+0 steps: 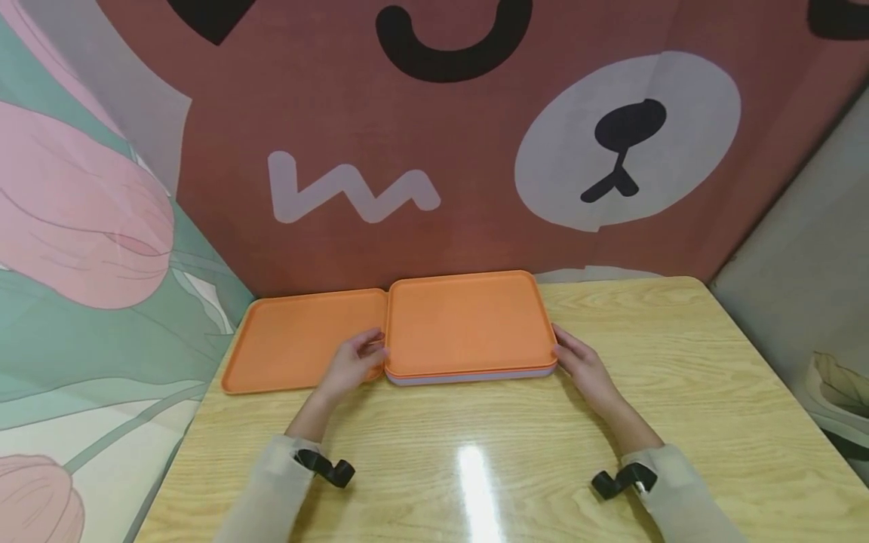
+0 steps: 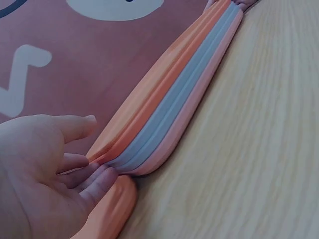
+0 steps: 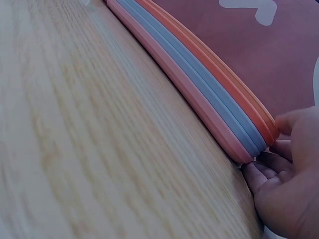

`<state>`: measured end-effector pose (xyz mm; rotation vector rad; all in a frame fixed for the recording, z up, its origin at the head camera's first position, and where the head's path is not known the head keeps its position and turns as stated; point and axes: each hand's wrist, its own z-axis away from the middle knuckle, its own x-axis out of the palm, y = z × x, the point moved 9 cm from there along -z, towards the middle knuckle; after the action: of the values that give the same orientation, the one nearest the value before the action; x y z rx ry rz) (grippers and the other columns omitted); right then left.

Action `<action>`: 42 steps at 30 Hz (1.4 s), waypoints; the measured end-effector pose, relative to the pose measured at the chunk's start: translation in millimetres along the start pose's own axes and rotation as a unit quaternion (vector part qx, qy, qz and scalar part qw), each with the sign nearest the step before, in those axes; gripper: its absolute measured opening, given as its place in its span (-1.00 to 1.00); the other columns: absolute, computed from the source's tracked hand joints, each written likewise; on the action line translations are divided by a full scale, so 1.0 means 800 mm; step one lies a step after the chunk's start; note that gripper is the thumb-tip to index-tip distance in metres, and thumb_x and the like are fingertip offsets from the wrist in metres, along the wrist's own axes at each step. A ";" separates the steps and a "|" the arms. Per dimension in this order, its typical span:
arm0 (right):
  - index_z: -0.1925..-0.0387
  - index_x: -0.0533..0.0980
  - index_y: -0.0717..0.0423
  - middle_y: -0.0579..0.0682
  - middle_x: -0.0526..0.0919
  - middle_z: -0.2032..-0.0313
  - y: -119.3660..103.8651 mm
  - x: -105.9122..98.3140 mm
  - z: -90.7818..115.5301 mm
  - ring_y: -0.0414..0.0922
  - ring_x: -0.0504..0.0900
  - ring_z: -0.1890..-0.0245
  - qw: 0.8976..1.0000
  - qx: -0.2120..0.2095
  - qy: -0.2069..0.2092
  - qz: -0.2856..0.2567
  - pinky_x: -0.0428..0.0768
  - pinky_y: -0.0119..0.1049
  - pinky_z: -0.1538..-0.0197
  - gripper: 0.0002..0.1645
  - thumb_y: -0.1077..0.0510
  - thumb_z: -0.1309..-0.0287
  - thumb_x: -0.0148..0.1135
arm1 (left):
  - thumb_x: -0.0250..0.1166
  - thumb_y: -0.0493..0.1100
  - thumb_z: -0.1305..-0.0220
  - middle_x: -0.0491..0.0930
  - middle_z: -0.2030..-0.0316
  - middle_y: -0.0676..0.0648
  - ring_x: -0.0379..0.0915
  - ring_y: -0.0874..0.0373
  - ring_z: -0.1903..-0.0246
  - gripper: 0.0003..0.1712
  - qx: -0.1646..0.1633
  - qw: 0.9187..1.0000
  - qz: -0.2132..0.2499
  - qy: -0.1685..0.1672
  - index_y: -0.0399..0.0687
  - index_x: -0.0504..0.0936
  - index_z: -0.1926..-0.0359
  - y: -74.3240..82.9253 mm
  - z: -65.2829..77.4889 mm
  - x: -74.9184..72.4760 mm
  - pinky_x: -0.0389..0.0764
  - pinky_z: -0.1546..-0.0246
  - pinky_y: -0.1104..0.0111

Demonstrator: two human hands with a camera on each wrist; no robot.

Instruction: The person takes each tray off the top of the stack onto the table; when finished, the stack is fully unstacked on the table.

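Note:
A stack of rectangular trays [image 1: 468, 324] lies on the table, orange on top, with blue-grey trays [image 2: 171, 102] in the middle and pink [image 2: 192, 102] at the bottom. My left hand [image 1: 351, 367] touches the stack's left end with extended fingertips, its thumb raised off the rim. At the opposite end my right hand [image 1: 587, 371] has its fingers against the near right corner, the thumb beside the orange rim. Another orange tray [image 1: 285, 343] lies flat to the left, its right side partly behind my left hand.
The wooden table [image 1: 475, 430] reaches toward me and to the right of the stack. Behind the trays stands a wall [image 1: 475, 226] with a printed bear design. A flower-patterned surface [image 1: 102, 339] borders the left, and a pale object [image 1: 838, 385] is beyond the right edge.

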<state>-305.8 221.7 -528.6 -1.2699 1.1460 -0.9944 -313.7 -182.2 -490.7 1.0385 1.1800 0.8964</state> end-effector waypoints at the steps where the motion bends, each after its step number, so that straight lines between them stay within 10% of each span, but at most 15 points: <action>1: -0.56 0.05 0.29 0.27 0.07 -0.54 -0.001 0.001 0.000 -0.05 0.23 -0.47 1.000 -0.004 -0.001 0.006 0.40 -0.60 -0.21 -0.27 0.05 -0.58 0.01 | 0.29 -0.30 -0.41 0.43 -0.30 -0.41 0.39 -0.25 -0.28 -0.32 -0.002 1.000 -0.004 0.002 -0.44 0.29 -0.45 -0.001 0.000 0.002 0.60 -0.01 0.42; 25: -0.34 0.39 0.45 0.41 0.54 -0.20 -0.042 -0.005 -0.010 0.25 0.55 -0.21 0.976 0.007 0.080 0.200 0.52 -0.56 -0.01 -0.42 0.43 -0.29 0.15 | 0.23 -0.33 -0.46 0.48 -0.23 -0.39 0.43 -0.20 -0.22 -0.37 0.026 1.000 -0.003 0.016 -0.37 0.30 -0.46 -0.018 0.002 0.011 0.55 -0.05 0.45; 30: -0.39 0.37 0.37 0.39 0.51 -0.25 -0.052 -0.016 -0.006 0.21 0.53 -0.22 0.983 0.023 0.090 0.158 0.57 -0.58 0.11 -0.38 0.40 -0.30 0.09 | 0.18 -0.38 -0.47 0.54 -0.15 -0.40 0.47 -0.14 -0.14 -0.45 0.031 0.999 -0.002 0.031 -0.43 0.35 -0.41 -0.021 -0.001 0.010 0.53 0.03 0.55; 36: -0.47 0.28 0.32 0.35 0.57 -0.18 -0.071 -0.026 -0.004 -0.36 0.63 0.08 0.991 0.023 0.080 0.103 0.64 -0.47 0.09 -0.38 0.32 -0.43 0.07 | 0.22 -0.41 -0.43 0.56 -0.11 -0.41 0.48 -0.17 -0.13 -0.44 0.029 0.999 0.006 0.031 -0.45 0.37 -0.40 -0.023 -0.006 0.009 0.50 0.07 0.59; 42: -0.54 0.01 0.43 -0.13 0.65 0.08 -0.068 -0.014 -0.001 -0.31 0.65 0.15 0.992 0.040 0.024 -0.117 0.68 -0.37 0.08 -0.27 0.30 -0.52 0.03 | 0.24 -0.42 -0.39 0.54 -0.16 -0.44 0.49 -0.18 -0.17 -0.37 0.014 0.999 0.030 0.006 -0.45 0.31 -0.43 -0.024 -0.008 0.011 0.55 0.04 0.52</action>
<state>-305.3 229.0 -473.3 -1.3440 0.9983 -1.2369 -317.8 -178.3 -511.9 1.0982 1.1793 0.9368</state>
